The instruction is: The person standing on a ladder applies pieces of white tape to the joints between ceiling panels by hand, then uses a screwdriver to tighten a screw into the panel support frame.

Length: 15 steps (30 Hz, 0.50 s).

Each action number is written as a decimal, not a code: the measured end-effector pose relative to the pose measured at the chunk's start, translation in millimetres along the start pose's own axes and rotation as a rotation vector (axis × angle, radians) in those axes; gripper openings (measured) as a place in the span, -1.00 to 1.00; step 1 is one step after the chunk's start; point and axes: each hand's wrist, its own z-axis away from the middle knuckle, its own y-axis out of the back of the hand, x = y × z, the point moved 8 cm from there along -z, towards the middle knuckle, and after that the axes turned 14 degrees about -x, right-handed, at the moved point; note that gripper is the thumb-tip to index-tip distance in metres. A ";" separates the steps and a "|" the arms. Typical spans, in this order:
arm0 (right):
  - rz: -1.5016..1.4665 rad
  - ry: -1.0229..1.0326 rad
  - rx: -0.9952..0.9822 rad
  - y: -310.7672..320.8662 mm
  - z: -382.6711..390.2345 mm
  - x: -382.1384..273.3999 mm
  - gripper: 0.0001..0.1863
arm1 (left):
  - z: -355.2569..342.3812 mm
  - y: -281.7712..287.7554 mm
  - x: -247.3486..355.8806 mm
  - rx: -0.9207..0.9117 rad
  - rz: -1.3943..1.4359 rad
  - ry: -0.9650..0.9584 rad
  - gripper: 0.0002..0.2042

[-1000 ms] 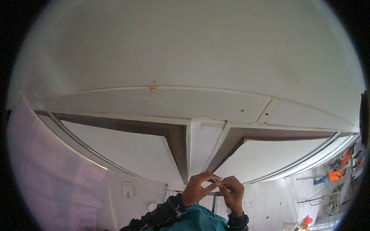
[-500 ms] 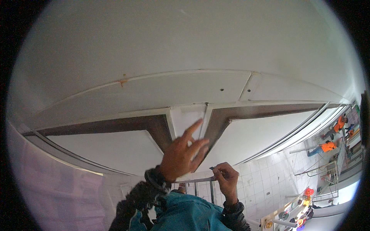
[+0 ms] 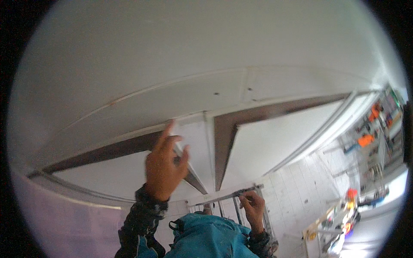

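Note:
My left hand (image 3: 165,164) is raised with its fingers apart, its index finger reaching to the pale frame edge (image 3: 190,112) between two white panels with brown borders (image 3: 222,147). It is blurred, and whether the fingertip touches is unclear. My right hand (image 3: 253,209) is lower, its fingers pinched at a small dark piece (image 3: 240,194) that I cannot make out, just beside a grey metal rail (image 3: 222,198). My teal garment (image 3: 207,238) and dark sleeves fill the bottom.
A pale ceiling-like surface (image 3: 206,38) spans the top. At the right, people in orange (image 3: 365,140) work near metal frames on a white tiled floor (image 3: 287,191). A cluttered table (image 3: 322,225) stands lower right. A pinkish surface (image 3: 64,215) is at lower left.
My hands were together a second ago and have separated. My left hand has risen and moved left, fingers spread; my right hand stays low, pinched. The view has tilted and blurred.

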 end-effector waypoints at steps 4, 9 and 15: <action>-0.056 0.063 -0.033 -7.7 -1.7 -5.0 -0.88 | 11.8 13.3 -4.8 0.123 -0.061 -0.031 -0.80; -0.058 0.076 0.071 6.1 -4.1 -3.3 -0.89 | 7.9 4.0 5.5 0.159 -0.132 -0.067 -0.81; 0.611 0.578 0.332 33.2 -62.6 -120.1 -0.89 | 30.2 -16.0 6.5 0.062 0.209 -0.075 -0.79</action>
